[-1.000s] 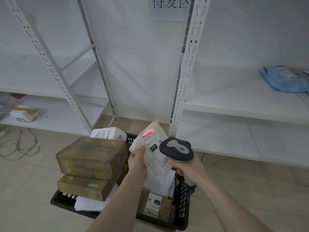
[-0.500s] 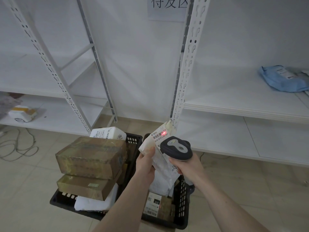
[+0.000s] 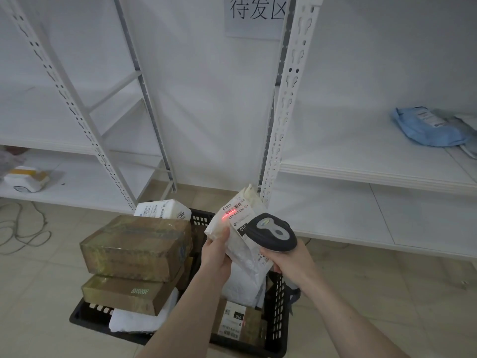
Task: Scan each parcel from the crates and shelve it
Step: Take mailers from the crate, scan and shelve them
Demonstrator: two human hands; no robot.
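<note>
Head view, near to far. We note both forearms entering from the bottom edge. L hand [image 3: 215,257] grips a white poly-bag parcel [image 3: 242,244] by its left edge, held upright above the black crate [image 3: 277,306]. R hand [image 3: 289,258] is wrapped round the grip of a grey barcode scanner [image 3: 272,232], whose head sits just in front of the parcel's label; a red scan line falls on the barcode near the label's top left. We see the crate on the floor, holding approx. two taped brown cartons [image 3: 134,250] stacked at its left, a white soft pack under them, a small brown box w/ label [image 3: 236,324] at the near right, and a white labelled pack [image 3: 162,209] at the far end. Beyond, white shelving uprights. R shelf [image 3: 361,161] carries a blue bag [image 3: 429,129]; L lower shelf [image 3: 85,182] carries a white-and-yellow parcel [image 3: 25,177]. Paper sign [image 3: 255,14] w/ characters on rear wall. Cable loops on floor, far left.
</note>
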